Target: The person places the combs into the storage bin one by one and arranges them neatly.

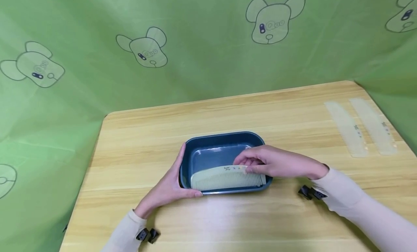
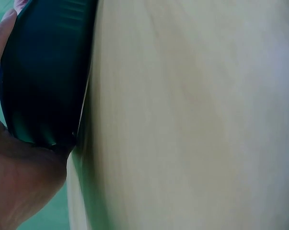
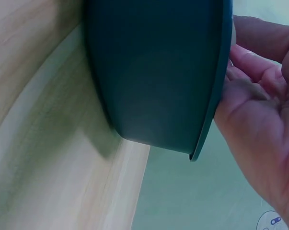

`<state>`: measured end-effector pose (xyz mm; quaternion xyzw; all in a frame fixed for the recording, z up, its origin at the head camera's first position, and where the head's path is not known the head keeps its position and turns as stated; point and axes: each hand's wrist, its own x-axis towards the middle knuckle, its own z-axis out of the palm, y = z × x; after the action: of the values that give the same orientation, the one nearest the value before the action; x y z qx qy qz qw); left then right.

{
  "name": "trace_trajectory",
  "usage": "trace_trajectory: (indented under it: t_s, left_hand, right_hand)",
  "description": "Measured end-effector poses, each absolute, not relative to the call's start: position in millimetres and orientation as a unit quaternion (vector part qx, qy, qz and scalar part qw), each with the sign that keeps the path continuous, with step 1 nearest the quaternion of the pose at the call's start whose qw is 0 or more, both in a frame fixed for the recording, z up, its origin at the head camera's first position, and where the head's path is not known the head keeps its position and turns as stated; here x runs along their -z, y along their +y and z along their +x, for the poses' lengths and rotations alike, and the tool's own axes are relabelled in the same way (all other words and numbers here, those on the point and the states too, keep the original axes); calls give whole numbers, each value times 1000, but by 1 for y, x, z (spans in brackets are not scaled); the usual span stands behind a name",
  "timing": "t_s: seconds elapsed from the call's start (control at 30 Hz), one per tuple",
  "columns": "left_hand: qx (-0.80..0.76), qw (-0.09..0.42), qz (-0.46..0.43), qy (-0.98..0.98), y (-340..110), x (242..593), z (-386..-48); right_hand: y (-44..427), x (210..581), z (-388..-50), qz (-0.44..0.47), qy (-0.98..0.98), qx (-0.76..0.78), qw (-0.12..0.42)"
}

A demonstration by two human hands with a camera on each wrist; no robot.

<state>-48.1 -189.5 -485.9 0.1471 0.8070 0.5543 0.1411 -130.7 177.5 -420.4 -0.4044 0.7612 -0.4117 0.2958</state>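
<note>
A pale green comb (image 1: 224, 179) with printed marks along its spine leans inside the front of a dark blue rectangular tray (image 1: 224, 136), teeth toward the front wall. My right hand (image 1: 273, 161) pinches the comb near its right end, thumb in front and fingers behind. In the right wrist view the tray's side wall (image 3: 154, 76) hides most of the comb. My left hand (image 1: 171, 183) rests against the tray's front left corner, thumb along the front rim and fingers straight along the left side. The left wrist view shows that palm touching the tray's outer wall (image 2: 43, 72).
Two similar pale combs (image 1: 346, 130) lie side by side at the right of the wooden table (image 1: 140, 150). A green curtain (image 1: 202, 45) with bear-head drawings hangs behind and beside the table. Small black devices (image 1: 148, 235) sit at both wrists.
</note>
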Motion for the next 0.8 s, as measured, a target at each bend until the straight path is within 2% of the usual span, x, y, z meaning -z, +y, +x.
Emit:
trace_trajectory:
  t_s: [0.37,0.8]
  left_hand:
    - [-560,143,145,803,-190,486,-48]
    - [-557,141,150,804,-190,485,-48]
  right_hand:
    - [170,423,-129,-415,783,373,275]
    - [166,421,-124,-427,814,326,220]
